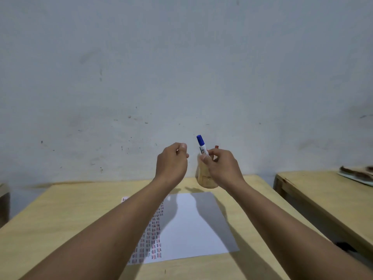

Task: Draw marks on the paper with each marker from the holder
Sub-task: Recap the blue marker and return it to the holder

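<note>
My right hand (221, 167) is raised above the table and pinches a white marker with a blue cap (201, 145), cap pointing up. Behind that hand stands a tan holder (204, 176), partly hidden, with the red tip of another marker (216, 147) showing above my fingers. My left hand (172, 163) hovers just left of the blue marker with its fingers curled and nothing visible in them. Below lies a white paper (193, 225) carrying rows of short red and dark marks along its left part; my left forearm covers some of them.
The paper rests on a light wooden table (66, 217) set against a grey-white wall. A second wooden table (323, 188) stands to the right across a gap, with a tray (357, 174) of dark objects on it. A small dark object (343, 245) lies in the gap.
</note>
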`<state>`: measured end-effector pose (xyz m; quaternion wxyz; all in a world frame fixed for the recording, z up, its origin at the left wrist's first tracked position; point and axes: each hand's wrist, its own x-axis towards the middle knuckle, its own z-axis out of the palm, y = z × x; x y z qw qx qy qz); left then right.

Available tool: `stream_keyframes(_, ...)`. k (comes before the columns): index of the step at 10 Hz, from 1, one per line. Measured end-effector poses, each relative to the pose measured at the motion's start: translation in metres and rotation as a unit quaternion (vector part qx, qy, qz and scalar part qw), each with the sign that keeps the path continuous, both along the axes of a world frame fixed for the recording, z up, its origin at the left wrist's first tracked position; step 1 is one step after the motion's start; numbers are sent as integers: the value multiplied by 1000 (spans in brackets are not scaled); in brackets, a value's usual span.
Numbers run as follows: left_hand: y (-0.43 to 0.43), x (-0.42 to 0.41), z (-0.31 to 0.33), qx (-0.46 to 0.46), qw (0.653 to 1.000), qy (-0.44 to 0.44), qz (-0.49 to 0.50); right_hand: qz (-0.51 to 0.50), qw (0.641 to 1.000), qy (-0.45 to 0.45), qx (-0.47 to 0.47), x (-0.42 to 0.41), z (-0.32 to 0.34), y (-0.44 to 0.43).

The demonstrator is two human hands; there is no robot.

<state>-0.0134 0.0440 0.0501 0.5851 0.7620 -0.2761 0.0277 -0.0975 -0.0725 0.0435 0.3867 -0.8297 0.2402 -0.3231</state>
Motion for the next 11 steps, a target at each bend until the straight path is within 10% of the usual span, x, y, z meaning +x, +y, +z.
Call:
stream_keyframes(3,-69,16,-60,144,988,25,-45,-54,996,-69,-19,21,20,-65)
stream_keyframes(11,-109,28,-87,112,992,41,-46,-54,997,21,48,42,-20,-86)
